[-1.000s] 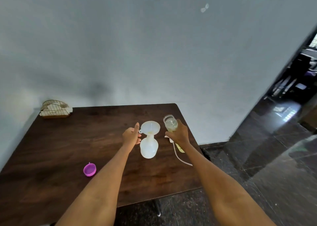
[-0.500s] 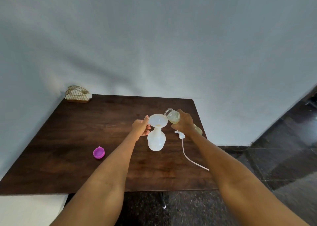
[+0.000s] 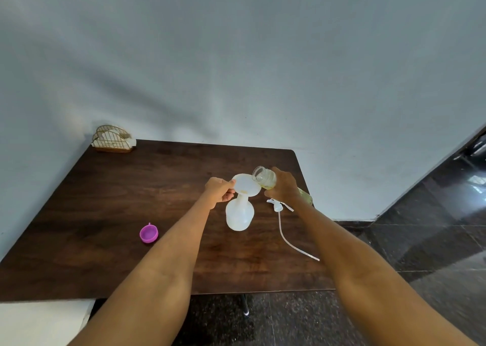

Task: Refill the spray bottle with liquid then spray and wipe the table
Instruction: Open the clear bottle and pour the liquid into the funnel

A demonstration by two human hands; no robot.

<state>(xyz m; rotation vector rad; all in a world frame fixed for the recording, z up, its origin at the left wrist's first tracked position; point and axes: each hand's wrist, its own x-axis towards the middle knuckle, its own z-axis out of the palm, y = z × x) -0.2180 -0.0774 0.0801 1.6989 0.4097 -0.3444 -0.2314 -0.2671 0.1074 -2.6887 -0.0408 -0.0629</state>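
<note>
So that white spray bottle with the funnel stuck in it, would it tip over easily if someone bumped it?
Probably, yes. The spray bottle looks like thin, pale plastic with little liquid visible inside, so likely light. The wide funnel on its narrow neck makes it top-heavy. That may be why the left hand pinches the funnel's rim.

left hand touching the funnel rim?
Touching. Head view: left hand pinches the rim of the funnel at its near-left edge, no gap showing.

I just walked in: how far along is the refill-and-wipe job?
Done: sprayer head lies off on the table; funnel sits in the spray bottle. In hand: right hand tips the refill bottle; left hand steadies the funnel. Left: recapping, spraying, wiping.
</note>
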